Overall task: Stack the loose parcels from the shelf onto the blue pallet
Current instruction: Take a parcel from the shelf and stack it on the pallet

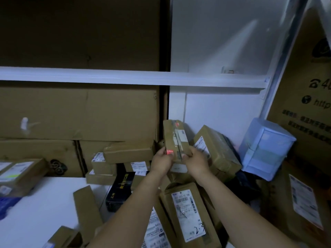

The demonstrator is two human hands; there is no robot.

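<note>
**Brown cardboard parcel gripped at its lower end by both hands, over the shelf pile**

Brown card dominates the near field. Two bare forearms enter from the bottom edge and converge toward the centre. Beneath them lies a labelled parcel (186,212), its white shipping label facing up, with hand-written marks near the lower corner. To its left a narrow long box (86,212) lies askew on the white shelf surface (35,212), and a black box (120,187) with yellow print lies just beyond it.

At mid-depth the left hand (162,162) and the right hand (196,162) clasp the held parcel (174,138) from opposite sides. The fingers of each hand are curled round its bottom end, left hand on the left edge, right hand on the right edge. The held parcel stands on end and rises out of the grip, almost all of its length above the hands, leaning slightly left. Taped labels face the camera. Whether its base touches the pile below is hidden by the hands.

Just left of it a flat parcel (129,152) tops a small stack; just right, a tilted parcel (215,147) leans on the heap. Farther right sits a pale blue wrapped package (265,149). Behind everything stand cardboard sheets (80,113), with the upper shelf board (125,77) crossing above.
</note>
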